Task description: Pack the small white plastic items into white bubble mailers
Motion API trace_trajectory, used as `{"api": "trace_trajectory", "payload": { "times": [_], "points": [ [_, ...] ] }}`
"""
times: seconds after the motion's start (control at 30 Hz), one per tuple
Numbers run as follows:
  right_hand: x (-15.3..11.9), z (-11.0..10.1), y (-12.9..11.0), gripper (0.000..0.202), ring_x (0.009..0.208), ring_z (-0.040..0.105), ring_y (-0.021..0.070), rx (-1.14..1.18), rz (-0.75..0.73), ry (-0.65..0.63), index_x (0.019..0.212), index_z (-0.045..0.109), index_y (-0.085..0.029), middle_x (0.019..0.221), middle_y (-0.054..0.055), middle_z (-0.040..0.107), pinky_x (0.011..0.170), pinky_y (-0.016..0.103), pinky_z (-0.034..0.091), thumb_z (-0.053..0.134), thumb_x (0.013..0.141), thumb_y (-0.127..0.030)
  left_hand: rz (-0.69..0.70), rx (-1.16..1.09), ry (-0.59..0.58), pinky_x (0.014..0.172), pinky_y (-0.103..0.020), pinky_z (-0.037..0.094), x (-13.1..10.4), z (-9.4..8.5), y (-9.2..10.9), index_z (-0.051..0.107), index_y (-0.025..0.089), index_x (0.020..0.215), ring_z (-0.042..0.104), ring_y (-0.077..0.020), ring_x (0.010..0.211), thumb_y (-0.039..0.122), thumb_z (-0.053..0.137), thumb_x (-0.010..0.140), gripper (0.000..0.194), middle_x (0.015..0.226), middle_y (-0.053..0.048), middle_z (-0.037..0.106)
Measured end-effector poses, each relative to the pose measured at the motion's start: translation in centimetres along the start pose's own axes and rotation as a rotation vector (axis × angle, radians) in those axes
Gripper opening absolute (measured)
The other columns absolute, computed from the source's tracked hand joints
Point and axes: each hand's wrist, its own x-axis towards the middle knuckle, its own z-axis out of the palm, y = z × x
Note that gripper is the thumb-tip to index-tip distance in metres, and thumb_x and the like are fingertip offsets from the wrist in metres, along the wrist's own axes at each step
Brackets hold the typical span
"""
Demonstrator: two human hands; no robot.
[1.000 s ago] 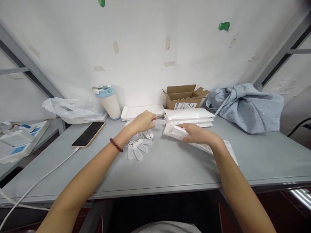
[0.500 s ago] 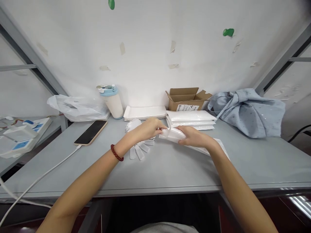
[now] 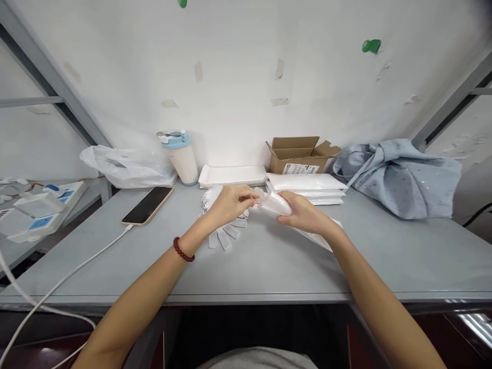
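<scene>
Right hand [image 3: 302, 212]: clamped on a white envelope [image 3: 275, 205], in front of the cardboard box [image 3: 294, 161] and a little to its left. Fingers and thumb wrap it from both sides; this grip appears to bow the envelope and turn its end toward the left hand [image 3: 233, 205]. A white length slants down below the right wrist, apparently the same envelope.

Left hand: forward and left of the box, thumb and forefinger close together at the envelope's end. Small pale material shows there; whether the fingers are clamped on it cannot be told.

Translucent tags [image 3: 224, 239] lie fanned beyond the held envelope, farther left of the box; the left hand and wrist hide some, limiting any count.

Directly before the box, an envelope stack [image 3: 307, 182] sits close behind the right hand, leaving little room that way. A flat white stack [image 3: 232, 175] adjoins on the box's left. Farther left: cup [image 3: 183, 163], phone [image 3: 149, 206], plastic bag [image 3: 126, 171]. Right of the box: cloth bag [image 3: 409, 179]. None of these obstructs the hands.
</scene>
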Motion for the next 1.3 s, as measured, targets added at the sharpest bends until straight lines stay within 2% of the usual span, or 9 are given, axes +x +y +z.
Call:
{"api": "trace_trajectory", "payload": {
  "times": [0.1,0.33,0.4,0.57,0.67,0.77,0.97,1.13,1.3],
  "points": [
    [0.0,0.3,-0.3,0.029,0.081,0.055,0.0198,0.003,-0.015,0.053,0.096,0.055,-0.019,0.095,0.004,0.059,0.067,0.029,0.041,0.057,0.067,-0.022,-0.018,0.114,0.078,0.064,-0.025,0.045,0.0,0.1,0.0,0.072,0.017,0.074,0.059,-0.0137,0.069,0.019,0.059,0.077,0.013,0.077,-0.002,0.07],
    [0.1,1.4,-0.4,0.037,0.087,0.056,0.0207,-0.027,-0.09,0.094,0.104,0.055,-0.019,0.1,0.006,0.058,0.071,0.03,0.042,0.056,0.067,-0.02,-0.087,-0.062,-0.195,0.059,-0.023,0.041,-0.2,-1.3,0.7,0.072,0.019,0.096,0.055,-0.0107,0.064,0.029,0.05,0.087,0.026,0.083,-0.001,0.072],
    [0.2,1.3,-0.1,0.04,0.09,0.056,0.0225,-0.051,-0.091,0.135,0.108,0.055,-0.019,0.102,0.007,0.058,0.075,0.032,0.043,0.056,0.068,-0.022,-0.125,-0.045,-0.118,0.06,-0.024,0.043,-0.1,-2.6,0.6,0.073,0.018,0.094,0.055,-0.0118,0.065,0.033,0.052,0.086,0.026,0.087,-0.003,0.073],
    [0.2,0.6,0.5,0.048,0.102,0.056,0.027,-0.08,-0.053,0.271,0.118,0.05,-0.021,0.117,0.009,0.058,0.083,0.036,0.043,0.056,0.071,-0.025,-0.198,0.227,0.246,0.063,-0.028,0.044,0.0,-6.2,-1.4,0.07,0.017,0.074,0.057,-0.0166,0.067,0.031,0.057,0.078,0.019,0.076,-0.005,0.072],
    [0.2,0.5,0.7,0.051,0.104,0.056,0.0272,-0.076,-0.04,0.269,0.121,0.049,-0.021,0.119,0.009,0.059,0.084,0.036,0.043,0.056,0.071,-0.026,-0.23,0.367,0.142,0.064,-0.029,0.044,-0.3,-7.3,-2.8,0.07,0.019,0.077,0.059,-0.0191,0.071,0.032,0.058,0.075,0.018,0.078,-0.005,0.071],
    [0.3,0.8,0.9,0.054,0.106,0.056,0.0273,-0.075,-0.032,0.228,0.124,0.047,-0.02,0.121,0.009,0.058,0.084,0.036,0.043,0.055,0.072,-0.027,-0.243,0.468,0.005,0.071,-0.033,0.047,-0.6,-7.2,-3.9,0.069,0.019,0.089,0.061,-0.0239,0.085,0.031,0.057,0.074,0.023,0.094,-0.008,0.07],
    [0.4,1.2,1.2,0.054,0.104,0.057,0.0278,-0.08,-0.025,0.194,0.126,0.045,-0.019,0.121,0.01,0.059,0.08,0.036,0.044,0.054,0.073,-0.028,-0.321,0.525,-0.02,0.089,-0.041,0.045,-0.6,-7.1,-5.1,0.061,0.013,0.113,0.057,-0.0279,0.104,0.02,0.047,0.073,0.043,0.114,-0.013,0.063],
    [0.4,1.3,1.1,0.054,0.104,0.057,0.0275,-0.09,-0.027,0.186,0.126,0.046,-0.02,0.121,0.01,0.059,0.081,0.036,0.044,0.054,0.074,-0.028,-0.195,0.504,-0.059,0.098,-0.043,0.041,-0.6,-6.6,-4.8,0.062,0.019,0.112,0.047,-0.0288,0.116,0.03,0.05,0.078,0.038,0.115,-0.009,0.062],
    [0.4,1.5,1.2,0.056,0.105,0.056,0.0275,-0.112,-0.016,0.177,0.129,0.044,-0.019,0.123,0.01,0.057,0.082,0.036,0.043,0.054,0.074,-0.028,-0.104,0.636,-0.14,0.104,-0.052,0.034,-0.7,-4.9,-4.6,0.067,0.018,0.097,0.029,-0.0343,0.131,0.039,0.058,0.077,0.03,0.133,-0.013,0.05]
  ]
}}
